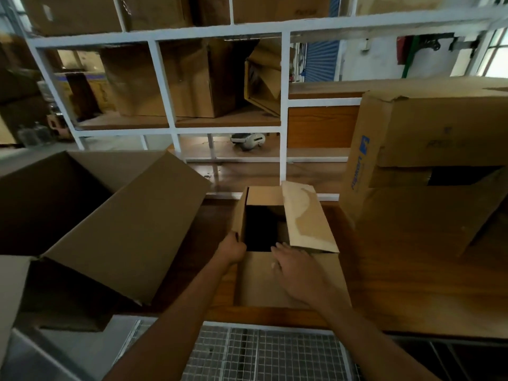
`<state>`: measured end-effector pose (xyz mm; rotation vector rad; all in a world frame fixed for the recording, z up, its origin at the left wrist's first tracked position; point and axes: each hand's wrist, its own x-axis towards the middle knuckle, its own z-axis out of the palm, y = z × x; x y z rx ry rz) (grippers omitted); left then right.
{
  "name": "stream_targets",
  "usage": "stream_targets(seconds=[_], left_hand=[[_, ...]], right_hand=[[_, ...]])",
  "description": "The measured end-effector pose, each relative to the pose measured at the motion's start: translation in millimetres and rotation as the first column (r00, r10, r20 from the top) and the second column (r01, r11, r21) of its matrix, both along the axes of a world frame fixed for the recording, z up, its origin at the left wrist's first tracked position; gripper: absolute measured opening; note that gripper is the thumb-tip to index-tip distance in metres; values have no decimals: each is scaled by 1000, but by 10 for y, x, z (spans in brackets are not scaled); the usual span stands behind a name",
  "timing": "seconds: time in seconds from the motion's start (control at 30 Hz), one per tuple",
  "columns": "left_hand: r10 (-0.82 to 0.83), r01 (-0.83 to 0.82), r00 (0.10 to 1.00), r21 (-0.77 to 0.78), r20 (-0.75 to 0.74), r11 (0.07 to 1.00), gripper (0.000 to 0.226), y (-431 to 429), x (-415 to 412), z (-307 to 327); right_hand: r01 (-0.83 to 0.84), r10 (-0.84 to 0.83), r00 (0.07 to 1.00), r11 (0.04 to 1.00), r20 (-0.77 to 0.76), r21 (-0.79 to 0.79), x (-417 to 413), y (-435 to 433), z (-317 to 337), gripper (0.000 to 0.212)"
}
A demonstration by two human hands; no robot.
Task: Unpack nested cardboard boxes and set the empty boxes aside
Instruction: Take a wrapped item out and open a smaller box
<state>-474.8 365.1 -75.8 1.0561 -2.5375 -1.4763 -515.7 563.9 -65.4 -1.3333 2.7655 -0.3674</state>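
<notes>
Nearest the camera, a wire mesh panel [261, 353] lies below the near edge of the wooden table [412, 292], and both bare forearms reach over it to the small box [275, 276] in the middle. The right hand [295, 266] rests flat on the near flap with its grip loose and fingers spread, holding nothing. The left hand [233, 247] pinches the box's left wall at the near corner, its grip closed on the cardboard. The box stands open; its inside is dark and its contents cannot be told. The step in hand appears to be opening this box to check for another nested within; the next move likely calls for steadying the wall while reaching in. A large open box [115, 224] lies tilted at the left, another box [428, 171] at the right, and shelving [165, 86] with cartons stands beyond.
</notes>
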Motion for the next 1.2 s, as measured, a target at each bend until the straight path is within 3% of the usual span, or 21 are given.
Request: stream_targets(seconds=[0.1,0.27,0.33,0.43,0.5,0.6,0.67,0.8,0.93,1.07,1.2], left_hand=[[-2,2,1000,16,-19,1000,52,-296,-248,-400],[-16,16,1000,-46,-18,999,45,-49,-44,-38],[-50,52,999,-128,14,990,45,-38,-38,-24],[-98,109,994,-376,48,920,40,-27,-37,-20],[-115,120,993,-467,40,876,37,-11,-51,-43],[-86,60,995,-394,-49,917,41,59,-45,-54],[-70,44,996,-357,-59,933,45,85,-46,-61],[-73,49,996,-402,-44,914,45,104,-10,-48],[-137,146,989,-578,60,803,40,58,-36,11],[-190,185,979,-696,70,694,31,58,-267,105],[-380,426,893,-722,240,546,30,-32,-627,121]], right_hand=[[38,-38,999,999,-13,-32,-18,-41,-45,53],[173,-199,973,964,-116,-202,-115,-59,154,65],[224,-264,954,943,-142,-247,-257,-11,267,66],[346,-390,904,908,-174,-238,-495,122,332,64],[454,-477,873,870,-100,-193,-607,253,241,64],[506,-490,860,853,140,-128,-642,453,-44,48],[475,-422,866,861,267,-180,-597,551,-176,40],[451,-391,883,860,260,-238,-579,615,-213,39],[468,-441,883,861,163,-202,-638,594,-142,41],[377,-377,926,905,39,-198,-829,460,-56,30],[299,-300,954,945,13,-133,-1169,223,-52,25]])
